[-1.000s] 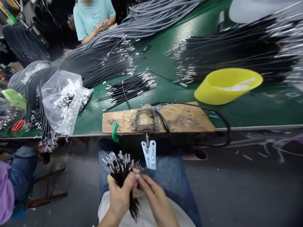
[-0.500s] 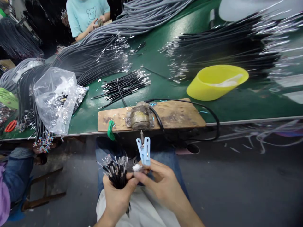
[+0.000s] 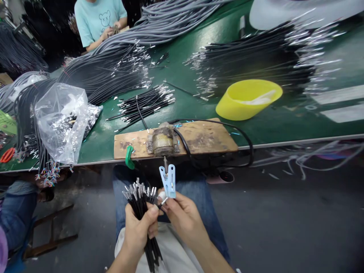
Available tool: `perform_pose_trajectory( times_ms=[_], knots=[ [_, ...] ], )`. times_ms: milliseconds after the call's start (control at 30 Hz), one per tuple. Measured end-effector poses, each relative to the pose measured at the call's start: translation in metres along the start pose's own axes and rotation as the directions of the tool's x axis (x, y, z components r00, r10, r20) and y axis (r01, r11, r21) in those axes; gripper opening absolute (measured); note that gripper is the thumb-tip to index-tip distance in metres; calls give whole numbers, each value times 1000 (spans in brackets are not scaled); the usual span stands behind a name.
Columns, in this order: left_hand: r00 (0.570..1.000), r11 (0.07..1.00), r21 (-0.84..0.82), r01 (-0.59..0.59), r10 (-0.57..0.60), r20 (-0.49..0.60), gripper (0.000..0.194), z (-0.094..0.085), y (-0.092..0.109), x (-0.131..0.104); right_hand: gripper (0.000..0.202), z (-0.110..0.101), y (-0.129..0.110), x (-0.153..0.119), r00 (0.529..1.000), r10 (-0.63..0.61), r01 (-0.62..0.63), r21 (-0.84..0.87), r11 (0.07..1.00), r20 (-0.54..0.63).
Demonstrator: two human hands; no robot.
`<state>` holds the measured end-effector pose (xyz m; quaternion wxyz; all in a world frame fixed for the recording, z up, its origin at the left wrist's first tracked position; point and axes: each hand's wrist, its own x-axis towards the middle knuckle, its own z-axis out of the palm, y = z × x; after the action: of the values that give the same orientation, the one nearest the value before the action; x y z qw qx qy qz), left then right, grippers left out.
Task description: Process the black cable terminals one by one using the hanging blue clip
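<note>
My left hand (image 3: 139, 227) is closed around a bundle of black cables (image 3: 141, 206) with silvery bare ends pointing up. One cable (image 3: 161, 204) sticks out sideways past my left thumb, its silver tip at my right fingertips. My right hand (image 3: 183, 214) is closed, fingers bent at the lower end of a light-blue clothespin (image 3: 168, 181); what they grip is hidden. A small white piece (image 3: 161, 196) shows by those fingertips. The clothespin hangs from the thin shaft of a small motor (image 3: 163, 141) at the table's edge.
The motor sits on a wooden board (image 3: 204, 138) with a green clamp (image 3: 129, 157). Cable piles (image 3: 250, 62), a tied bundle (image 3: 145, 104), a yellow cup (image 3: 247, 100) and a plastic bag (image 3: 62, 121) lie on the green table. A co-worker (image 3: 101, 21) sits across.
The cable bundle in my left hand has tilted, its lower ends now showing below the hand. A single cable's silver tip now shows between my hands. The whole view has shifted slightly.
</note>
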<state>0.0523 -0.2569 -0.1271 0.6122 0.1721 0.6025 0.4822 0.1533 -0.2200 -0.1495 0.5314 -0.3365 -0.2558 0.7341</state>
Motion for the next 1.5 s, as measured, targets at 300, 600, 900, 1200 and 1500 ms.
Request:
perform_pose_trajectory(
  times_ms=[300,600,900,1200,1500],
  knots=[
    [999,1000,13,17,-17,-36,46,4,-1,-3,27,-6,-17,2,991,-83,112,-295,949,109],
    [949,953,177,-247,275,-154,26,10,-8,-9,14,8,-4,-9,657,-737,611,-686,396,159],
    [903,899,289,-330,390,-180,17,0,7,-2,17,1,-15,-15,589,-761,701,-641,313,272],
    [934,917,259,-305,341,-108,17,2,10,-9,7,-2,-14,-1,805,-568,545,-593,593,172],
    [997,987,138,-79,76,25,46,-7,-8,6,10,-6,-14,4,925,-303,356,-244,902,229]
  ],
)
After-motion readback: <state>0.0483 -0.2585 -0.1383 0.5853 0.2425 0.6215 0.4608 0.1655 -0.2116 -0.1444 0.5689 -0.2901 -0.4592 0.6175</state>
